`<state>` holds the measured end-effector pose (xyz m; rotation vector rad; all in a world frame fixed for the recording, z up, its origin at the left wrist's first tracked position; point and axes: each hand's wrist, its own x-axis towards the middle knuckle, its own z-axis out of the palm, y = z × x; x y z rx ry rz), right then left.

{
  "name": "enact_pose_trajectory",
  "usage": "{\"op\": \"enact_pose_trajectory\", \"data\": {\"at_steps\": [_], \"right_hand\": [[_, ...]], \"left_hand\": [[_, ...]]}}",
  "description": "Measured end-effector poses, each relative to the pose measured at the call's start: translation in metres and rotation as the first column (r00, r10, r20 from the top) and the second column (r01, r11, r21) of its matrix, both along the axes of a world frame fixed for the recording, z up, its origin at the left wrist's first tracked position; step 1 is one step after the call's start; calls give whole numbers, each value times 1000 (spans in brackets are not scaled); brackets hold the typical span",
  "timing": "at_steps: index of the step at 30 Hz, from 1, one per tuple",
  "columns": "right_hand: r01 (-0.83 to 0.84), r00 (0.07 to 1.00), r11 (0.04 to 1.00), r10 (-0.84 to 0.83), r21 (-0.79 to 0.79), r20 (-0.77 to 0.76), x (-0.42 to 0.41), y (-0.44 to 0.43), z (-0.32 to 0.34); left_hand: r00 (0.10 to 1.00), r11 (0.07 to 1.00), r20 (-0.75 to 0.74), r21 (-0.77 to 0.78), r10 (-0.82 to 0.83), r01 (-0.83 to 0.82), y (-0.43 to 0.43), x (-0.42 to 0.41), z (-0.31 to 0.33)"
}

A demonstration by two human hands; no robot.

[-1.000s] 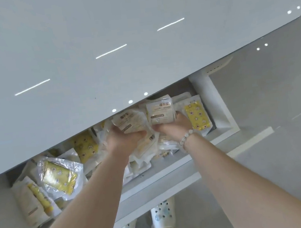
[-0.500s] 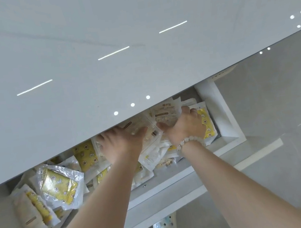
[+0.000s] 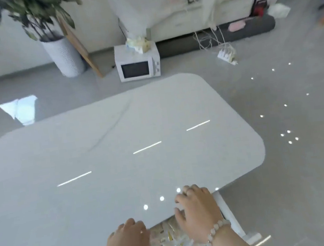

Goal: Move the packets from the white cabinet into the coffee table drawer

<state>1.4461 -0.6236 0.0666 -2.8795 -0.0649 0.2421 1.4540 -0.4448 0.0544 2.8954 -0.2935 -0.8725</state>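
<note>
Head view: tabletop (image 3: 119, 148) hides most packets (image 3: 166, 243); L hand (image 3: 127, 244), R hand (image 3: 198, 215) fingers' (image 3: 186, 191) grip unclear.

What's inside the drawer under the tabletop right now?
Yellow and white packets lie piled in the drawer, showing between the left hand and right hand. The tabletop covers the rest of the drawer, so how full it is cannot be seen.

From my feed, no lettering is legible: print on the packets (image 3: 166, 244) at six o'clock is blurred, and the microwave (image 3: 137, 63) at twelve shows no readable marking
</note>
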Motion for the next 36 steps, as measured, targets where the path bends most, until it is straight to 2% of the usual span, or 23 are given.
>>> {"op": "enact_pose_trajectory", "data": {"at_steps": [3, 6, 12, 17, 22, 25, 28, 31, 36], "right_hand": [[-90, 995, 996, 90, -4, 34, 5, 17, 88], [-127, 987, 992, 125, 10, 96, 13, 37, 160], [-297, 930, 948, 314, -109, 193, 31, 106, 241], [-453, 837, 879, 476, -147, 269, 31, 177, 282], [-571, 747, 810, 581, -137, 323, 17, 245, 297], [-615, 696, 780, 606, -114, 385, 3, 283, 298], [-626, 687, 775, 601, -87, 409, -18, 322, 302], [-665, 617, 740, 619, -100, 486, -39, 367, 297], [-802, 516, 590, 761, -90, 394, -94, 451, 295]], "left_hand": [[993, 1000, 117, -18, 13, -11, 22, 8, 92], [963, 994, 245, -6, 109, -111, 52, 18, 171], [872, 964, 426, 0, 242, -267, 98, 20, 258], [778, 928, 549, 13, 306, -374, 134, -10, 281], [645, 835, 631, -9, 431, -550, 189, -50, 291], [574, 772, 654, -24, 493, -635, 224, -76, 295], [510, 714, 670, -41, 539, -699, 257, -103, 299], [456, 661, 686, -47, 566, -749, 290, -135, 302], [342, 532, 716, -48, 608, -846, 363, -206, 308]]}}
